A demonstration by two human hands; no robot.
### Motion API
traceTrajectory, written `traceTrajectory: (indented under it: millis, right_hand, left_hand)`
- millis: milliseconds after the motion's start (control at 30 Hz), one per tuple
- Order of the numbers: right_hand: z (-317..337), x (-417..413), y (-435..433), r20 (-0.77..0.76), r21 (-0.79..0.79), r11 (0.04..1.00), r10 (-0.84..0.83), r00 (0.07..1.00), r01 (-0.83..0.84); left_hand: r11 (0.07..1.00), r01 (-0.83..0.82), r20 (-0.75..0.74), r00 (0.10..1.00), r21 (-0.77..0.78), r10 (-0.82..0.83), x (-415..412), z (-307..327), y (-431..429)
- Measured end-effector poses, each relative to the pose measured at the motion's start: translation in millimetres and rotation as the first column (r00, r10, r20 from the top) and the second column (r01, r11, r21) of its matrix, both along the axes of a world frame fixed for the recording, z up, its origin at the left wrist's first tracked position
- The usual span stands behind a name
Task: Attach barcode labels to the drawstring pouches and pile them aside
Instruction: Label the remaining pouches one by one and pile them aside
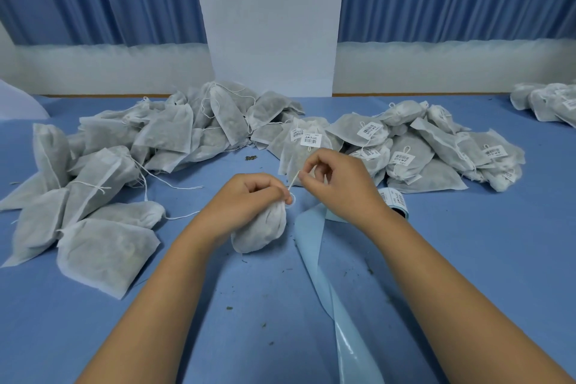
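Note:
A filled white drawstring pouch (260,229) lies on the blue table in front of me. My left hand (249,196) grips its gathered neck. Just above it, my right hand (335,178) pinches the pouch's drawstring (294,181) and holds it taut up and to the right. A roll of barcode labels (394,200) sits right behind my right wrist, partly hidden by it. Its pale blue backing strip (324,284) trails toward me between my arms.
Unlabelled pouches (103,184) lie heaped on the left and at the back middle. Labelled pouches (414,150) are piled on the right, and a few more pouches (545,101) sit at the far right edge. Small dark crumbs (251,158) dot the table.

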State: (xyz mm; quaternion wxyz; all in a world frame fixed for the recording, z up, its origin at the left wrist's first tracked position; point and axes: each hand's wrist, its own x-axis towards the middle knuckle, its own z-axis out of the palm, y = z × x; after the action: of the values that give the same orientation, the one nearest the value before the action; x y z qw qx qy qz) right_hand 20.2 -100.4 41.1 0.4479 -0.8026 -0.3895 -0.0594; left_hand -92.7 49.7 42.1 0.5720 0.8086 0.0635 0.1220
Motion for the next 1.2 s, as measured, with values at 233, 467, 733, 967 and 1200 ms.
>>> traceTrajectory:
  millis: [233, 467, 733, 967, 1200]
  right_hand:
    - [5, -7, 3, -0.263, 0.132, 0.984, 0.147, 0.953, -0.116]
    - [8, -20, 6, -0.356, 0.28, 0.931, 0.328, 0.875, -0.235]
    - [2, -11, 4, -0.071, 0.055, 0.97, 0.242, 0.968, -0.238]
    - [0, -12, 6, -0.078, -0.078, 0.965, 0.244, 0.967, -0.25]
    - [6, -16, 7, -0.405, -0.009, 0.948, 0.287, 0.868, -0.318]
  left_hand:
    - [0.987, -0.096, 0.031, 0.994, -0.129, 0.101, 2, -1, 2]
    - [0.98, -0.178, 0.065, 0.981, -0.087, 0.184, 5, -4, 5]
    - [0.975, -0.223, 0.054, 0.973, -0.009, 0.223, 7, -8, 8]
    - [0.97, -0.24, 0.051, 0.97, 0.03, 0.239, 7, -7, 8]
    - [0.981, -0.192, -0.006, 0.981, -0.022, 0.192, 6, -5, 6]
